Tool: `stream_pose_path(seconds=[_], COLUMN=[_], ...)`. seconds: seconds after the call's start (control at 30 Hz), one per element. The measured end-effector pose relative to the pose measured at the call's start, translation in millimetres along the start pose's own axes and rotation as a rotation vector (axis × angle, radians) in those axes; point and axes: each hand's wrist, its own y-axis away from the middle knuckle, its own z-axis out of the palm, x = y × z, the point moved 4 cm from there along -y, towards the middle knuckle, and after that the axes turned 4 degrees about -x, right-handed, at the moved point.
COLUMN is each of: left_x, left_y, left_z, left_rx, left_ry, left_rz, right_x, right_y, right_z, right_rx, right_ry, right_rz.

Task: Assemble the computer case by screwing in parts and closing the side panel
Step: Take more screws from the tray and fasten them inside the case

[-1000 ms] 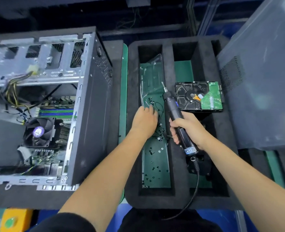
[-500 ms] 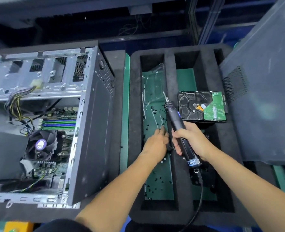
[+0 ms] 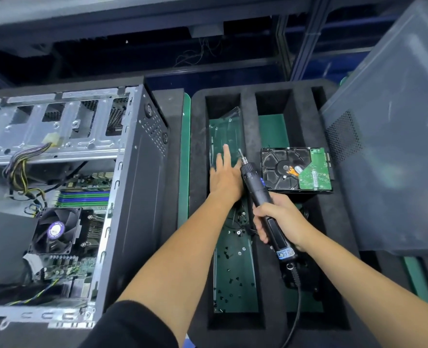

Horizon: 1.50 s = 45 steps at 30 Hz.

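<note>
The open computer case [image 3: 135,197] lies at the left, its fan and motherboard showing. A black foam tray [image 3: 248,106] sits beside it. Several small black screws [image 3: 233,280] lie scattered in its left green-floored slot. My left hand [image 3: 224,177] reaches into that slot with fingers stretched out flat over a clear plastic bag [image 3: 226,129]. My right hand [image 3: 279,219] grips a black electric screwdriver [image 3: 258,192], tip pointing away, close beside my left hand. A hard drive [image 3: 296,169] rests circuit side up on the tray's right part. The grey side panel [image 3: 396,134] leans at the far right.
The screwdriver's cable [image 3: 296,305] trails down toward me across the tray. A dark holder [image 3: 306,277] sits in the tray's right slot below my right hand. Loose power cables [image 3: 19,172] hang inside the case. Dark shelving runs along the back.
My left hand has moved farther up the screw slot and spread its fingers from a pinching pose. The right hand keeps its hold on the screwdriver. The view has shifted downward.
</note>
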Motion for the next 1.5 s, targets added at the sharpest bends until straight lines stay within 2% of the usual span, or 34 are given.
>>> stream_pose_path(seconds=[0.1,0.23,0.37,0.5,0.63,0.77,0.93,1.1,1.2,1.27,1.33,1.4,1.5], left_x=[-5,-12,-28,-50,-66,-78,-83,-61,-44,-28,-19,-18,-24], left_y=[-8,-8,-7,-12,-16,-18,-18,-18,-20,-23,-25,-29,-34], left_z=[-9,-37,-73,-95,-93,-88,-80,-80,-87,-82,-67,-52,-47], left_rx=[-0.015,0.277,0.587,0.71,0.679,0.642,0.605,0.542,0.542,0.396,0.194,0.026,0.022], left_ry=[0.036,0.268,0.371,0.515,0.729,0.823,0.975,0.745,0.436,0.177,0.11,0.082,-0.058], left_rz=[-0.004,-0.044,-0.101,-0.136,-0.155,-0.154,-0.239,-0.048,0.101,0.23,0.321,0.29,0.132], right_x=[-1,-2,-1,0,1,4,4,3,2,2,3,3,4], right_y=[1,1,1,0,-1,-2,-2,-1,-1,-1,-1,-1,-1], right_z=[1,1,0,0,-1,-2,-2,-2,-2,-2,-2,-3,-4], right_rx=[-0.001,-0.008,-0.019,-0.028,-0.02,-0.025,-0.035,-0.037,-0.037,-0.035,-0.032,-0.032,-0.032], right_ry=[-0.015,-0.026,-0.029,-0.023,-0.041,-0.049,-0.05,-0.048,-0.054,-0.06,-0.066,-0.068,-0.076], right_rz=[0.004,0.0,-0.001,-0.002,0.001,0.006,0.008,0.011,0.016,0.021,0.029,0.029,0.035])
